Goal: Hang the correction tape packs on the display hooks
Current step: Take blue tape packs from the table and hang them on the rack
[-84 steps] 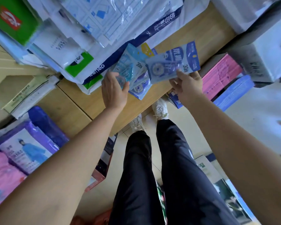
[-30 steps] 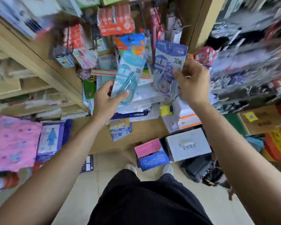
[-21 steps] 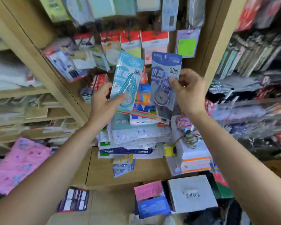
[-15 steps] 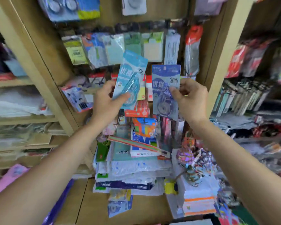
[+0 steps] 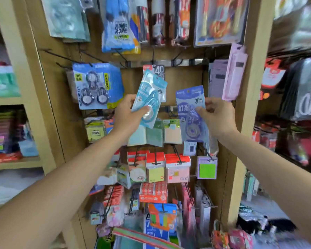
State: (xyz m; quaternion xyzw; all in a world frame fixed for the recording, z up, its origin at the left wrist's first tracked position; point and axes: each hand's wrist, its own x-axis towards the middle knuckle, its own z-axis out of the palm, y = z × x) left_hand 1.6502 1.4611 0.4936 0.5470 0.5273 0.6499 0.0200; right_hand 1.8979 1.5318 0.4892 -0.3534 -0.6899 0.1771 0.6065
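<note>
Left hand grips the teal correction tape pack low on its blister, thumb across the front; right hand pinches the blue-purple correction tape pack at its right edge. Both packs are held up before the board, below the bare display hooks and on none of them. They look light: thin card that stays flat, with a slick plastic bubble, so hold the edge or lower half and leave the top free for a hook. Teal pack's long axis tilts, top leaning right toward the hanging "40" pack; blue-purple pack is near upright; both are top-end up, print facing the camera.
</note>
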